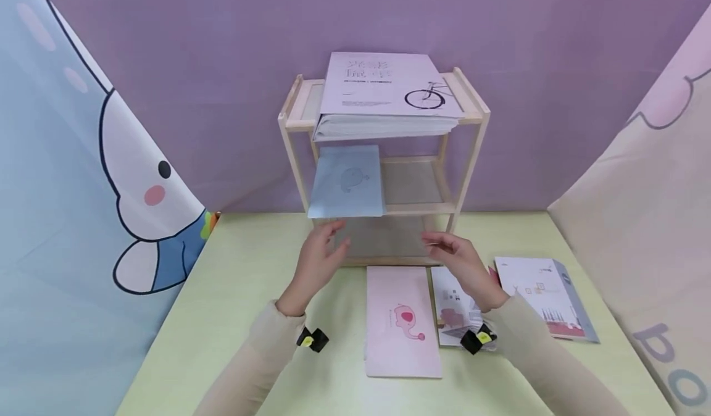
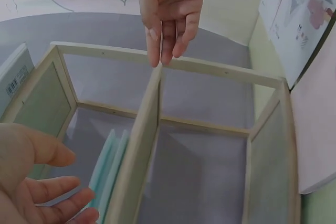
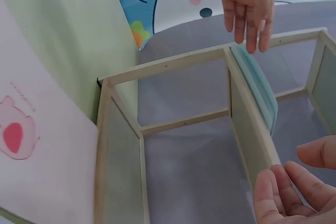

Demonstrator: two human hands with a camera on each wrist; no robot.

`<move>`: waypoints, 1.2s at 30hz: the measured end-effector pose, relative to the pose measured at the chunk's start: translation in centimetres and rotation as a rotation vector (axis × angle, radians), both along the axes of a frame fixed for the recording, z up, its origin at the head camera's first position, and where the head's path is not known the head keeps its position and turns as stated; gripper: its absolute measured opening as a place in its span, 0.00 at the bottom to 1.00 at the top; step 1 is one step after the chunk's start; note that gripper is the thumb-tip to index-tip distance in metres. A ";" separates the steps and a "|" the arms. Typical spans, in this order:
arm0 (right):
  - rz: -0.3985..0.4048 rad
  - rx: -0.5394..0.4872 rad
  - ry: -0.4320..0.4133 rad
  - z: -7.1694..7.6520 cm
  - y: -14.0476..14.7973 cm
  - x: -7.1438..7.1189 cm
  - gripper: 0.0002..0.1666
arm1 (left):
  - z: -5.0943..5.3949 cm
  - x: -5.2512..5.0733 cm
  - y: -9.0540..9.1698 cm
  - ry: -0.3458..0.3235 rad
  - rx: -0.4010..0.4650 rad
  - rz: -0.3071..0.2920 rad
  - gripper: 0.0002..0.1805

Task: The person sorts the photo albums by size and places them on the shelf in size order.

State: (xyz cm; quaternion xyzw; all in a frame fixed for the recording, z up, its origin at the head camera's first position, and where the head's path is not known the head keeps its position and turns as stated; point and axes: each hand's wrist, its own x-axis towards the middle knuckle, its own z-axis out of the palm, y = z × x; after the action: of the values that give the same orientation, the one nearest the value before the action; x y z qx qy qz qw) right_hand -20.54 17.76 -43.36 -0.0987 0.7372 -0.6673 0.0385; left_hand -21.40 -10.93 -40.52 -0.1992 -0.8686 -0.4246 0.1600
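A small wooden shelf (image 1: 458, 209) with three levels stands before me. My left hand (image 1: 319, 258) hovers at its left front, fingers loosely bent, just below a light blue notebook (image 1: 345, 181) on the middle level. In the left wrist view, the teal-blue notebook edges (image 2: 109, 169) show close to that hand. At the right front, above the white booklets, my right hand (image 1: 466, 268) has its fingers loosely bent and nothing visible between them. A pink notebook (image 1: 394, 342) with an elephant drawing lies on the table between the forearms.
Atop the shelf lies a thick white book (image 1: 383, 89) with a bicycle picture, overhanging the front. One white booklet (image 1: 452, 308) lies under the right hand; another booklet (image 1: 536, 289) is farther right. The yellow-green table (image 1: 244, 262) meets a purple cloth (image 1: 194, 83) behind.
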 end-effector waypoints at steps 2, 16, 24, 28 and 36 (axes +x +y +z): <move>-0.014 -0.008 -0.005 -0.6 -0.2 0.4 0.22 | -0.7 0.3 -0.3 -0.020 0.006 0.012 0.21; -0.073 -0.013 -0.089 -4.0 -0.1 2.6 0.22 | -4.6 1.4 -0.4 -0.149 0.015 0.021 0.20; -0.085 -0.028 -0.146 -6.3 0.2 3.8 0.22 | -7.4 2.3 -0.5 -0.258 0.034 0.020 0.19; -0.103 -0.014 -0.180 -7.2 0.2 4.3 0.23 | -8.4 2.5 -0.5 -0.277 0.026 0.006 0.19; -0.171 0.046 -0.294 -8.1 0.0 4.8 0.22 | -10.0 2.9 -0.1 -0.302 0.009 -0.002 0.18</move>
State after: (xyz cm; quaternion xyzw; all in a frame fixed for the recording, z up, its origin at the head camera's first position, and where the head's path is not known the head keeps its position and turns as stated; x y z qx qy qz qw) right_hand -15.71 17.75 -51.45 0.0638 0.7445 -0.6583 0.0913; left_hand -18.54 -11.00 -50.54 -0.1335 -0.8806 -0.4538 0.0279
